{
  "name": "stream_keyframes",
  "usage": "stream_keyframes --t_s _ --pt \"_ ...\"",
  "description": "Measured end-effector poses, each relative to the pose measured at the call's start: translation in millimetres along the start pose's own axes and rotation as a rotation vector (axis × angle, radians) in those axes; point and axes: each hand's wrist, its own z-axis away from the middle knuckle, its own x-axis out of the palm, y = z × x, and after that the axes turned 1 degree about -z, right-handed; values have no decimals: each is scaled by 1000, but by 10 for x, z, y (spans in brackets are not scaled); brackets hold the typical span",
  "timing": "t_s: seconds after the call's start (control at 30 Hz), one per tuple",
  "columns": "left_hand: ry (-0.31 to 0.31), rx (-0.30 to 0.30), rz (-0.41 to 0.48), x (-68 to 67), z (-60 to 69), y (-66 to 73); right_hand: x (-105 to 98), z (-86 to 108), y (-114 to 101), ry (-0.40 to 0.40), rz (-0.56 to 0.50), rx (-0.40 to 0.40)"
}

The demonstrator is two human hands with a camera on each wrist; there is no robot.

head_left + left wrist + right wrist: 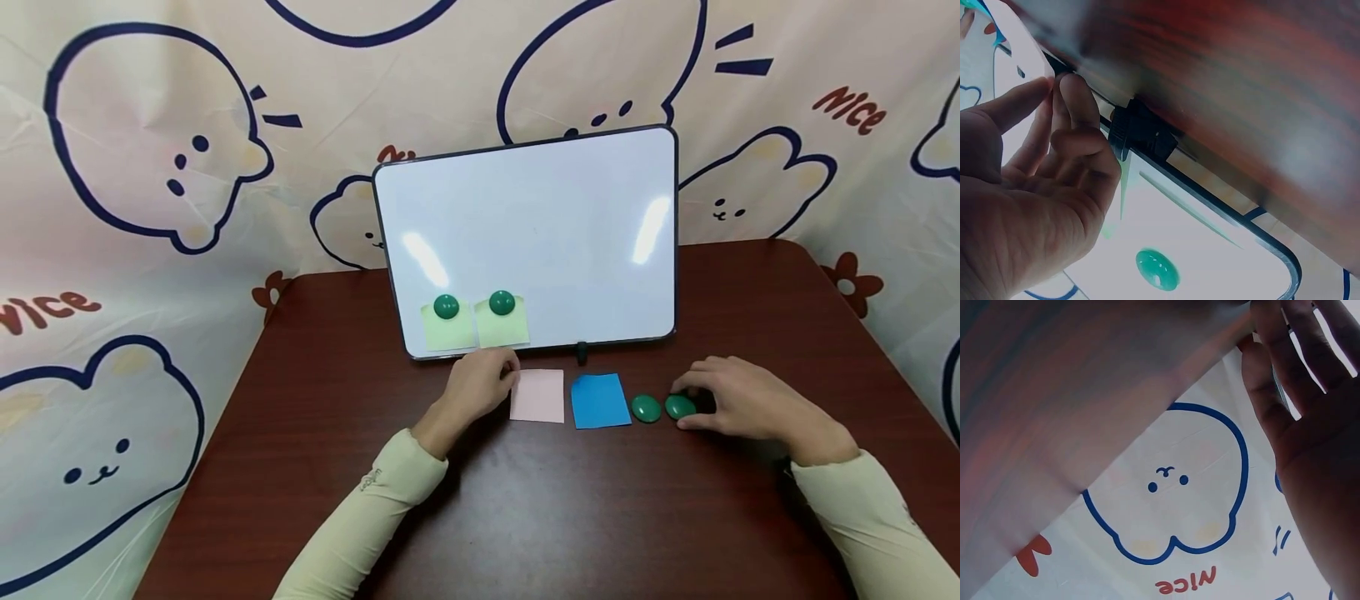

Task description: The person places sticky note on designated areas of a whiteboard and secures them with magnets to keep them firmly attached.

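Note:
The left hand (480, 385) pinches the left edge of a pink sticky note (537, 397); in the left wrist view its thumb and finger meet at the pink paper (1030, 47). A blue note (600, 402) lies just right of the pink one. Farther right are two green magnets, one (646, 408) by itself and the other (680, 407) between the thumb and fingers of the right hand (738, 398). In the right wrist view the right hand (1316, 419) shows, but no magnet can be made out there.
A whiteboard (532, 233) stands tilted at the back of the brown table (585, 517). Two pale green notes (450, 332) are on its lower left, each under a green magnet (502, 302). A black clip (582, 353) is at the board's bottom edge. Patterned cloth (150, 292) hangs behind.

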Motion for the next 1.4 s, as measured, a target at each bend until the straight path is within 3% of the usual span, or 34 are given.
stream_keyframes --t_s 0.37,0.57,0.83,1.17,1.4 --pt "63 0 -1 -20 6 2 -30 -35 -26 18 -62 17" --pt "101 32 -9 -22 4 12 -29 -76 -39 45 -85 12" --pt "197 26 39 -21 -12 -2 8 -147 -46 117 -86 -36" --pt "282 41 84 7 -28 7 -3 -184 -58 131 -145 -4" --pt "329 57 82 0 -59 18 -56 -198 -71 182 -134 -14"
